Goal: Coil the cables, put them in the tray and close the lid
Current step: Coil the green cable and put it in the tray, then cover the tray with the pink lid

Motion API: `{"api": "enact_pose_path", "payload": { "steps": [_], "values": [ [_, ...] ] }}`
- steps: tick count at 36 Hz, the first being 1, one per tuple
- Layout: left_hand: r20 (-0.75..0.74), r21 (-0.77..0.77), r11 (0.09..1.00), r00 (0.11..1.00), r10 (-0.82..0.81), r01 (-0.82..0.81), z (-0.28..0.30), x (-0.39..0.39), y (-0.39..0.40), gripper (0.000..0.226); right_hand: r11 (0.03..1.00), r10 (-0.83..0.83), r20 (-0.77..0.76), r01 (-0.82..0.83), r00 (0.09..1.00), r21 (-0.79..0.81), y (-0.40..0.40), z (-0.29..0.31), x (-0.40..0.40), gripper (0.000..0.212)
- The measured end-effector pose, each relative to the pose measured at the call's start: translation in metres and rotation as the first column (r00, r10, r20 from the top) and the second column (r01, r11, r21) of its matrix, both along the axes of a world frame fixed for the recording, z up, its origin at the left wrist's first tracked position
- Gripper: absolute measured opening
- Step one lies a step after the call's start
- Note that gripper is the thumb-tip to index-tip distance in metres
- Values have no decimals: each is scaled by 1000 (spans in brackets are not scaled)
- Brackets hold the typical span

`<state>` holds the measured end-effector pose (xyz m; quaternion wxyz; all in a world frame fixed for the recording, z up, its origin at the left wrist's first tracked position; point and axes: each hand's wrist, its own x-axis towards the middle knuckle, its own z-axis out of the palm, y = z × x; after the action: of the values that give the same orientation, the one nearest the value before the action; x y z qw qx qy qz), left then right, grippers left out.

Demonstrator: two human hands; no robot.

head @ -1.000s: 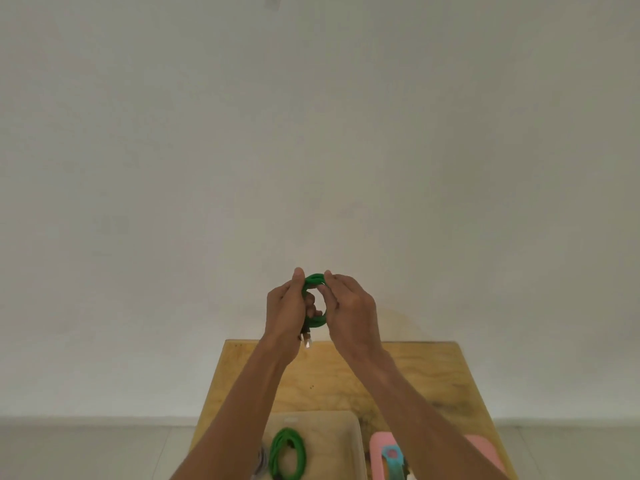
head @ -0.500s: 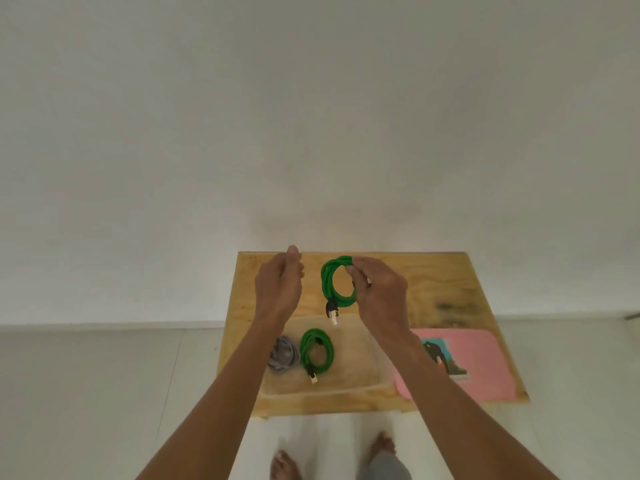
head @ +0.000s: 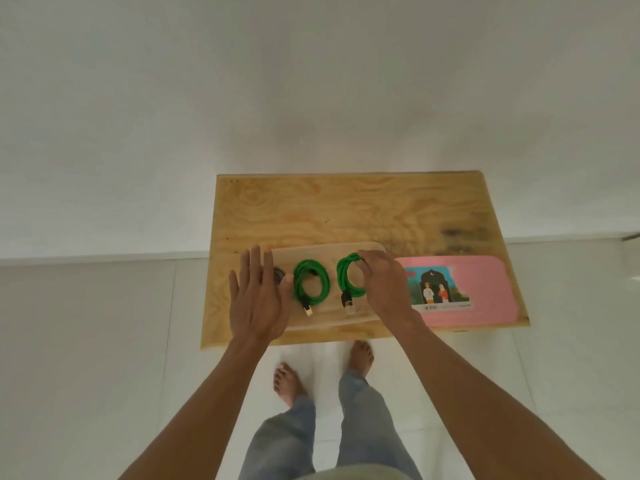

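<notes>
A plywood table carries a pink lid at its near right corner and, beside it along the near edge, a clear tray. The left hand hovers flat with straight fingers over the tray's left end, partly covering a grey cable. The right hand pinches a coiled green cable at the tray's right end, beside a second green coil lying in the middle.
</notes>
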<state>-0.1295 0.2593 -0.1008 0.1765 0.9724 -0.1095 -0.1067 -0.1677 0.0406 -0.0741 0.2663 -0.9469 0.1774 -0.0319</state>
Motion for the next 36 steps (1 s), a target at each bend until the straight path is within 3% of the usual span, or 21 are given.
{"api": "enact_pose_path", "payload": {
  "steps": [11,16,23,32,36],
  "values": [
    [16,29,999,999,-40,39,-9,4,3,73,994,51,-183,-68,982,-87,3,-27,13,41],
    [19,24,999,999,-40,39,-11,4,2,72,995,19,-215,-40,977,-95,4,-32,17,33],
    [24,23,999,999,-35,35,-14,3,3,72,997,-55,-197,42,979,-69,10,-37,19,24],
    [17,11,999,999,-36,36,-13,3,4,72,997,-40,-197,27,980,-72,10,-42,11,43],
    [6,12,999,999,-42,42,-12,5,4,72,997,-70,-127,74,989,24,11,-26,8,33]
  ]
}}
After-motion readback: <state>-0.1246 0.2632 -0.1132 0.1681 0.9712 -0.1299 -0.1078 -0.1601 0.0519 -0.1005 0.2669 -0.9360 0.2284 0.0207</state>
